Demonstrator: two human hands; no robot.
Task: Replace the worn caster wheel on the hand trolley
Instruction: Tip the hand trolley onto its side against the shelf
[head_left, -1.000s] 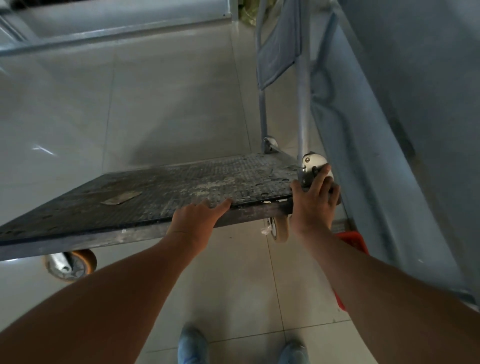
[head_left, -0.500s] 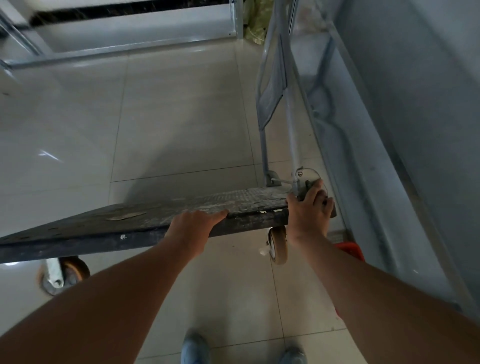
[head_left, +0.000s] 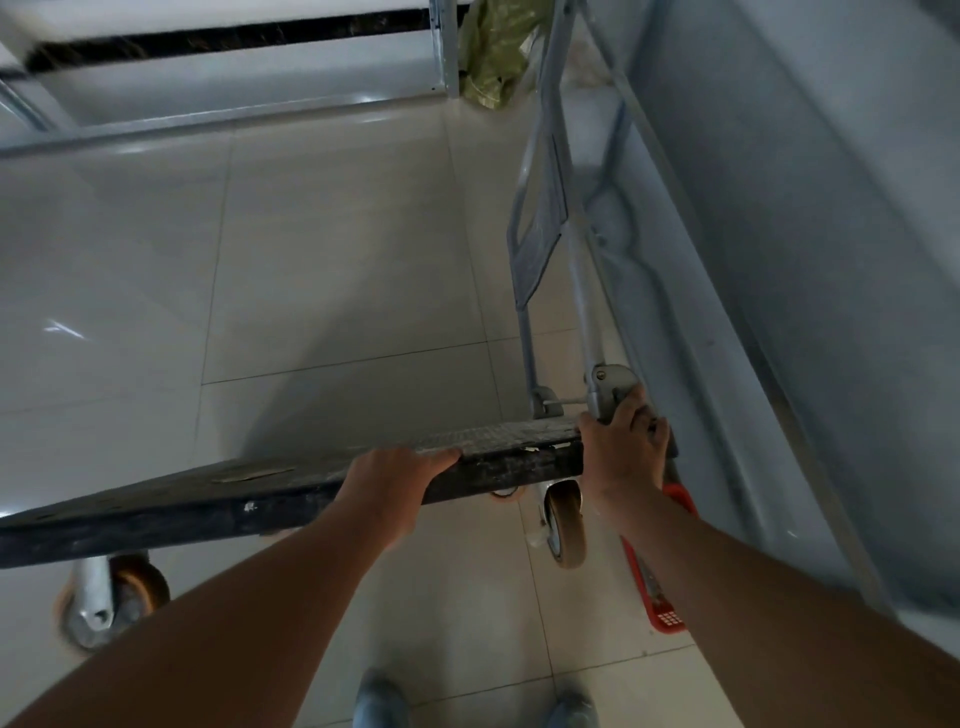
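The hand trolley's dark, scuffed deck (head_left: 218, 501) is tipped up on its near side, so I see mostly its near edge. My left hand (head_left: 397, 480) grips that edge near the middle, fingers hooked over the top. My right hand (head_left: 623, 447) holds the deck's right corner by the grey handle hinge (head_left: 608, 387). The folded grey handle (head_left: 545, 218) lies stretched away over the floor. Under the deck, an orange caster wheel (head_left: 111, 597) in a metal fork shows at the left and a pale caster wheel (head_left: 566, 522) hangs below the right corner.
A grey metal cabinet wall (head_left: 805, 260) runs along the right. A red plastic basket (head_left: 660, 587) sits on the floor beside it. A metal frame rail (head_left: 223, 117) crosses the far tiled floor, with a green bag (head_left: 493, 52) behind. My shoes (head_left: 379, 699) show below.
The deck's near side has risen, so its top surface has gone from wide view to a thin strip. Both hands stayed on the same edge and corner and rose with it.
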